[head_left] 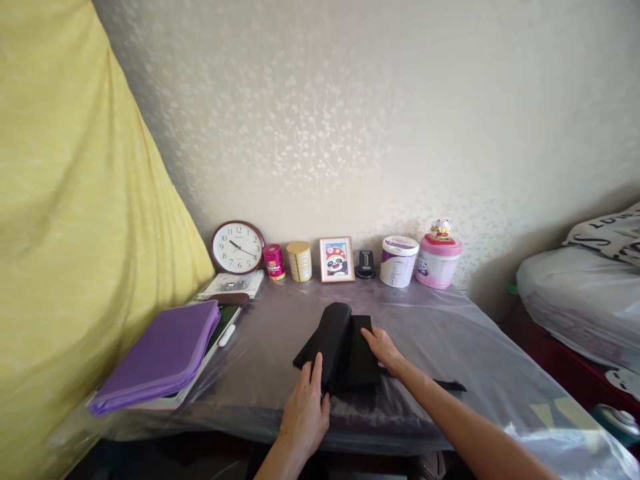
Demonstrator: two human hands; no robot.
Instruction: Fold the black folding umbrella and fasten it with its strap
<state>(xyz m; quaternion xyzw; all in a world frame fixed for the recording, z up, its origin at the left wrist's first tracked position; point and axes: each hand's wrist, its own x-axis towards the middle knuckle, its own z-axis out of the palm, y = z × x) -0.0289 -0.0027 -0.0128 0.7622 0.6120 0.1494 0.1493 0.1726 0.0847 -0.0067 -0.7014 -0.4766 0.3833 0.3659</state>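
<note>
A black folded fabric item (334, 337) lies near the table's front middle, with a thick rounded roll on its left part and a flat panel on the right. My left hand (306, 407) rests against the near end of the roll, fingers over its left side and thumb at its lower edge. At the flat panel's upper right edge, my right hand (381, 347) pinches the fabric between thumb and fingers. A thin black strap (451, 385) extends to the right, passing beneath my right forearm.
Along the wall stand a clock (238, 247), a pink tin (274, 261), a yellow can (300, 261), a framed panda picture (337, 260) and two tubs (399, 261). A purple folder (157, 353) lies left on the plastic-covered table (270, 327). A yellow curtain hangs left.
</note>
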